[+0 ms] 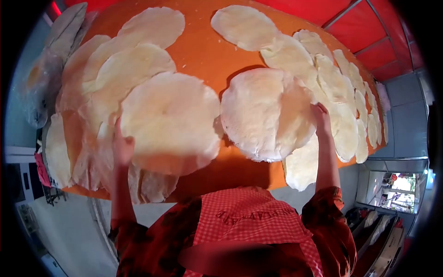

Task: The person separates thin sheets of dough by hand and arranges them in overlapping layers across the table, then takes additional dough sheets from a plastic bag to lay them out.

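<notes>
A large round flatbread sheet, pale and thin, lies in front of me to the left of centre. My left hand is at its left edge, index finger stretched out and thumb apart; whether it touches the sheet I cannot tell. To the right of centre is a second round flatbread, with a shadow across its right part. The fingers of my right hand are curled on its right edge. Both rounds nearly touch at the middle.
An orange table carries many overlapping flatbreads, with a stack at left and rows at right. Some sheets hang over the near edge. A clear plastic bag is at the far left. Shelving stands at lower right.
</notes>
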Available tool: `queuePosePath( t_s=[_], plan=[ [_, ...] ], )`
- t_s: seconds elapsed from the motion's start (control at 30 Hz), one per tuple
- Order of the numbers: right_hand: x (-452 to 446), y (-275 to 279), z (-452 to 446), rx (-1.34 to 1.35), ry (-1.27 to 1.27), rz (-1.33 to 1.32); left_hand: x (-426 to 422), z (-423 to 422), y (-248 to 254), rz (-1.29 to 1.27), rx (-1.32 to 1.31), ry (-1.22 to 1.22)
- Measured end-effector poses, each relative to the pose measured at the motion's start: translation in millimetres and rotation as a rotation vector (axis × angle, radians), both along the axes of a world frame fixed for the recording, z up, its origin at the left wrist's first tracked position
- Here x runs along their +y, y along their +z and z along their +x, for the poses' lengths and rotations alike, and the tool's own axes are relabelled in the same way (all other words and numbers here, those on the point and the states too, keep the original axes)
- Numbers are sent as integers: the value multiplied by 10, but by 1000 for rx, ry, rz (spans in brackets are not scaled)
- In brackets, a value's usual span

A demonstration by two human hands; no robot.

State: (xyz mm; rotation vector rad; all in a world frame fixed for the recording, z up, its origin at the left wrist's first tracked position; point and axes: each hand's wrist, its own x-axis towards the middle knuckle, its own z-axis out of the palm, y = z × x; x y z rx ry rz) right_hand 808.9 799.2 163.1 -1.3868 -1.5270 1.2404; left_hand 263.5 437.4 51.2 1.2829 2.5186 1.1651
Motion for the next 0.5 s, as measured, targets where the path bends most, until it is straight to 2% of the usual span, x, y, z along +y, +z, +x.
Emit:
queuePosePath(
  t_s=[0.1, 0.2, 0.23, 0.27, 0.3, 0.33, 0.4, 0.43, 0.47, 0.5],
  plan=[
    [-8, 705, -583, -45, -62, 135, 35, 407, 609, -16, 466, 106],
    [-432, 1436, -1330, 5, 238, 138, 168, 701, 680, 280, -357, -50],
    [-570, 1512, -1557, 74, 377, 94, 255, 830, 669, 356, -653, -125],
    [-689, 1456, -1752, 27, 498, 123, 358, 974, 674, 430, -950, -203],
    [-841, 1393, -1959, -23, 618, 152, 441, 1133, 759, 459, -1118, -249],
    [-1105, 1466, -2254, -376, 729, 291, 507, 1277, 831, 485, -1287, -295],
    [-1490, 1026, -2680, -378, 875, 544, 588, 1471, 851, 597, -1537, -348],
    [-1657, 812, -2827, -391, 985, 476, 579, 1498, 829, 650, -1662, -370],
    [-1800, 664, -2943, -327, 1030, 410, 534, 1486, 749, 640, -1676, -306],
    [-1896, 488, -3036, -444, 1111, 409, 472, 1476, 632, 630, -1689, -237]
  ],
)
